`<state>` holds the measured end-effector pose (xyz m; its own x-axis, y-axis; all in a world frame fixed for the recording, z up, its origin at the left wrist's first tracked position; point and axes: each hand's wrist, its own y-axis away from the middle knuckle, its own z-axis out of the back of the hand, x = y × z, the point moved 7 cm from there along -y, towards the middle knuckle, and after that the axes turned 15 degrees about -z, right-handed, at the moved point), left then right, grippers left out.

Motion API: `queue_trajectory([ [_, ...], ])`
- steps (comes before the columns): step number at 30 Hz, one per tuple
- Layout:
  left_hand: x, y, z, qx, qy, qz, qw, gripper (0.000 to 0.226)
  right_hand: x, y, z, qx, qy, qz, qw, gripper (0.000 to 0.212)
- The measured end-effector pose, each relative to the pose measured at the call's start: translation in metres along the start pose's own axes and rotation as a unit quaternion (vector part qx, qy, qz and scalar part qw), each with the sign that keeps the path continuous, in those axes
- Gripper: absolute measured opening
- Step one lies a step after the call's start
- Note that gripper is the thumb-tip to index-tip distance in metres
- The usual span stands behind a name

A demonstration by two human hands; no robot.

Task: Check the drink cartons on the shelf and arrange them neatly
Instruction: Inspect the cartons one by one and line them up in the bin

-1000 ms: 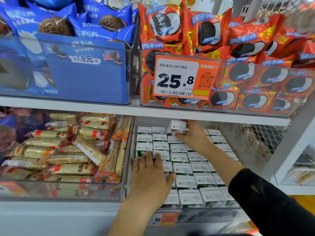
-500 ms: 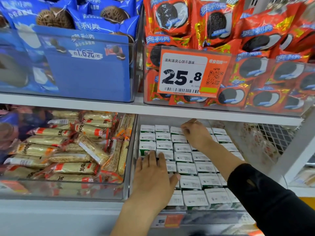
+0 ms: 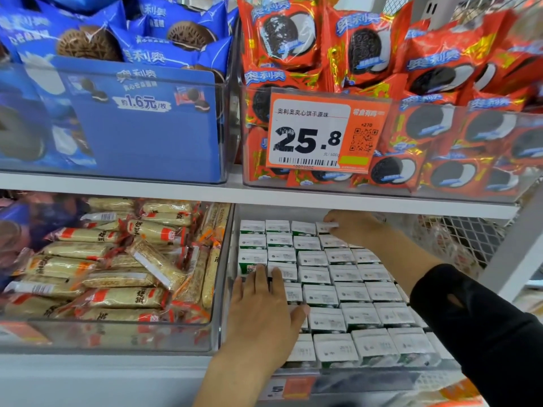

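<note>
My flat left hand (image 3: 261, 315) steadies the front cartons (image 3: 346, 292) while my right hand (image 3: 352, 227) pinches the back-row carton (image 3: 324, 227); seat it squarely.

Two white shelves are seen. On the upper shelf (image 3: 264, 198) two clear bins are set: blue biscuit packets (image 3: 164, 54) at its left end, red ones (image 3: 440, 83) at its right. On the lower shelf (image 3: 102, 377), wrapped bars (image 3: 117, 274) are binned left, drink cartons (image 3: 338, 289) right.
</note>
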<state>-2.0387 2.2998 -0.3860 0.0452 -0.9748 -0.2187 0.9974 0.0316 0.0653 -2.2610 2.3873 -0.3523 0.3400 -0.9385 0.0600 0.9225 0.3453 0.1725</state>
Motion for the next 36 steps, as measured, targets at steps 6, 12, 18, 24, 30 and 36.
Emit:
queue_trajectory([
  [6, 0.0, -0.001, 0.0, 0.008, -0.006, 0.002, 1.0, 0.079, 0.014, 0.0, 0.007, -0.01, 0.057, 0.015, 0.998, 0.037],
  [12, 0.0, -0.002, 0.001, 0.01, -0.011, 0.009, 1.0, 0.08, 0.02, 0.002, 0.003, -0.015, 0.06, 0.012, 0.998, 0.048],
  [18, 0.0, -0.002, 0.001, 0.007, -0.004, 0.007, 1.0, 0.08, 0.012, 0.001, -0.004, -0.097, 0.067, 0.008, 0.993, 0.039],
  [24, 0.0, -0.001, 0.004, 0.003, -0.001, 0.002, 1.0, 0.079, 0.005, 0.019, -0.011, -0.225, -0.065, 0.033, 0.972, 0.034],
  [30, 0.0, 0.001, 0.005, 0.001, -0.001, -0.006, 1.0, 0.079, -0.009, 0.054, 0.003, -0.33, -0.245, 0.037, 0.911, 0.025],
  [36, -0.001, 0.001, 0.004, -0.001, -0.005, -0.008, 1.0, 0.08, -0.031, 0.061, 0.027, -0.218, -0.602, -0.032, 0.767, 0.017],
])
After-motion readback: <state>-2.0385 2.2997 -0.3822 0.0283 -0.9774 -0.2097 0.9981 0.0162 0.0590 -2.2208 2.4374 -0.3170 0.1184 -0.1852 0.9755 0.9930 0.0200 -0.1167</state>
